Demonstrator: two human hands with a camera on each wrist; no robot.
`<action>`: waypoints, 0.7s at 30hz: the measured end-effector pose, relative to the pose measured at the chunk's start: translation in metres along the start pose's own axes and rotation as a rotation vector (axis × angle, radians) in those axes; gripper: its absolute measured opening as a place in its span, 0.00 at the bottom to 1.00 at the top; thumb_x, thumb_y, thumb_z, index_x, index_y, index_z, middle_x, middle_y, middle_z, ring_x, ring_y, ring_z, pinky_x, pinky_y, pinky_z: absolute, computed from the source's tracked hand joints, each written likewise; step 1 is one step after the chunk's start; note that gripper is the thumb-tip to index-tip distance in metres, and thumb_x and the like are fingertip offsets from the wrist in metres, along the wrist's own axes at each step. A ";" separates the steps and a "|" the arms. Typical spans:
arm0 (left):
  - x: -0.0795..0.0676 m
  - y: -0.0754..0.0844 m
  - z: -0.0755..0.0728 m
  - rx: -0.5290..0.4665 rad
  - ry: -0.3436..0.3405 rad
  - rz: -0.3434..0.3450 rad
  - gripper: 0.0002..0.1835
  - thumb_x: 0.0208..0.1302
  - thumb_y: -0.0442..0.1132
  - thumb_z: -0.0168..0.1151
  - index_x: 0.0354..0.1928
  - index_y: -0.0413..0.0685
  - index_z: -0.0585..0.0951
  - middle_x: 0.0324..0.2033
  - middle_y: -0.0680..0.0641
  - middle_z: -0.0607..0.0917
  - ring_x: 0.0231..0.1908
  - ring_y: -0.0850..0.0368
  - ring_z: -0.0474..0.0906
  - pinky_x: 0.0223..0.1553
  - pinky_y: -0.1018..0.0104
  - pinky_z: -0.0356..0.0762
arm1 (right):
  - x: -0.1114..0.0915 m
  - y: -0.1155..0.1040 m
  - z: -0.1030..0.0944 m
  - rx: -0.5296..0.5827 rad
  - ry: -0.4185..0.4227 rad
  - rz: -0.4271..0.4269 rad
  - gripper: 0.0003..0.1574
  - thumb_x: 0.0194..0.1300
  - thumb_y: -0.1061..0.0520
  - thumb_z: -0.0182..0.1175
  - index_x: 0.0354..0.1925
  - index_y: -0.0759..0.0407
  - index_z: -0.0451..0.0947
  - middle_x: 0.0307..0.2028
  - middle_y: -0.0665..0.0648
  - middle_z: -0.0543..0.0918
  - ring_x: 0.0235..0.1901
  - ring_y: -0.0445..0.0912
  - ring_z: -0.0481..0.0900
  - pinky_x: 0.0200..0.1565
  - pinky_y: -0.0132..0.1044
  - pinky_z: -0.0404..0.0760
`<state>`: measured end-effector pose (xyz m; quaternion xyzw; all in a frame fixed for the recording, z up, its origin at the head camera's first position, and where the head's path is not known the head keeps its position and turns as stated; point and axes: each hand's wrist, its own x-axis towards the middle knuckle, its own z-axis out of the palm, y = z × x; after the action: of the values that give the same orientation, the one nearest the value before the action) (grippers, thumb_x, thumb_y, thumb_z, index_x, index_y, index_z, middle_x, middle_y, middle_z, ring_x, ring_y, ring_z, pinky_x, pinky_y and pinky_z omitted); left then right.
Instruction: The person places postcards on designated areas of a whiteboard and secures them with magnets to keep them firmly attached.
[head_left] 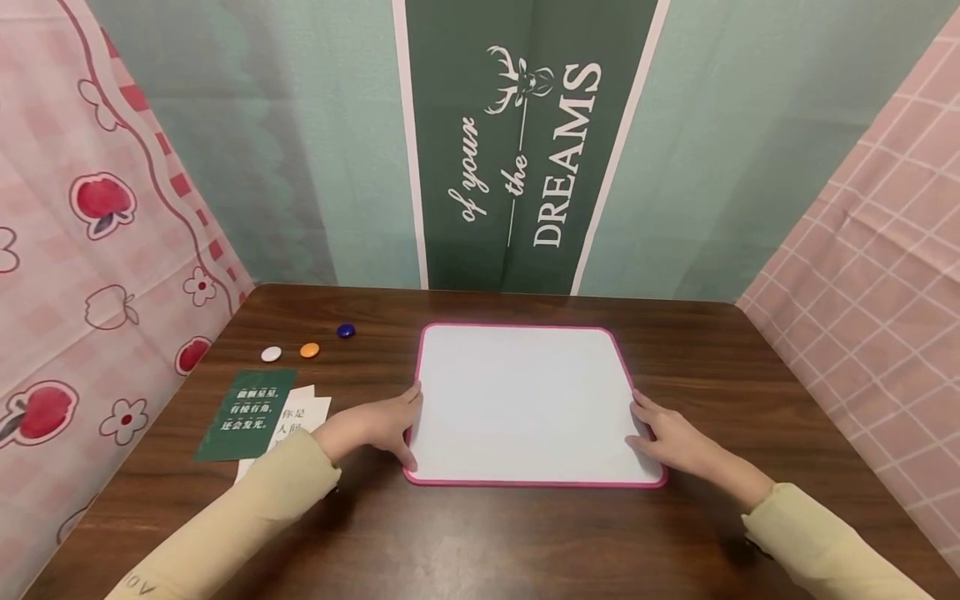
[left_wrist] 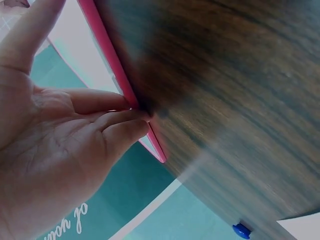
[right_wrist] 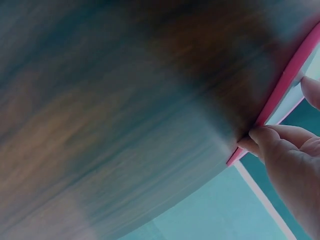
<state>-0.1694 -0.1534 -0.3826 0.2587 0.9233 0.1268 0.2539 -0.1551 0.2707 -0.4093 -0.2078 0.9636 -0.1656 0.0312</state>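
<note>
At the centre of the tabletop (head_left: 525, 533), the whiteboard (head_left: 525, 400) lies flat. Its left edge is gripped by the left hand (head_left: 378, 427), fingers (left_wrist: 117, 120) curled against the pink frame. Its right edge is gripped likewise by the right hand (head_left: 667, 437), fingers (right_wrist: 272, 135) curled. Both forearms are extended forward, low over the tabletop.

You see a white board (head_left: 525, 400) with a pink rim on a dark brown wood-grain table (head_left: 480, 533). 3 magnets lie left of it: 1 white (head_left: 272, 353), 1 orange (head_left: 310, 350), 1 dark blue (head_left: 346, 330). A dark green card (head_left: 247, 412) with white lettering overlaps white paper (head_left: 300, 417). Both sleeves (head_left: 247, 517) are pale beige. The backdrop (head_left: 517, 167) is dark green with white script.
</note>
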 end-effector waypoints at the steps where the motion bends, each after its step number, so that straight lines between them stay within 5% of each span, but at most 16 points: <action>1: -0.001 0.000 0.000 0.002 -0.001 0.003 0.56 0.43 0.50 0.72 0.64 0.23 0.51 0.66 0.27 0.45 0.66 0.42 0.49 0.64 0.55 0.51 | 0.000 -0.001 0.000 0.001 -0.002 0.002 0.38 0.54 0.53 0.63 0.54 0.80 0.66 0.59 0.77 0.62 0.56 0.68 0.64 0.52 0.57 0.66; 21: -0.010 -0.004 -0.002 -0.020 0.004 -0.010 0.56 0.42 0.49 0.74 0.64 0.23 0.52 0.66 0.28 0.45 0.66 0.40 0.49 0.64 0.53 0.51 | 0.000 -0.015 0.001 0.011 -0.015 0.030 0.38 0.54 0.54 0.63 0.55 0.79 0.66 0.59 0.77 0.62 0.57 0.68 0.64 0.52 0.57 0.67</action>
<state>-0.1653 -0.1623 -0.3784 0.2514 0.9238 0.1354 0.2550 -0.1489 0.2573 -0.4052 -0.1941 0.9654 -0.1690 0.0420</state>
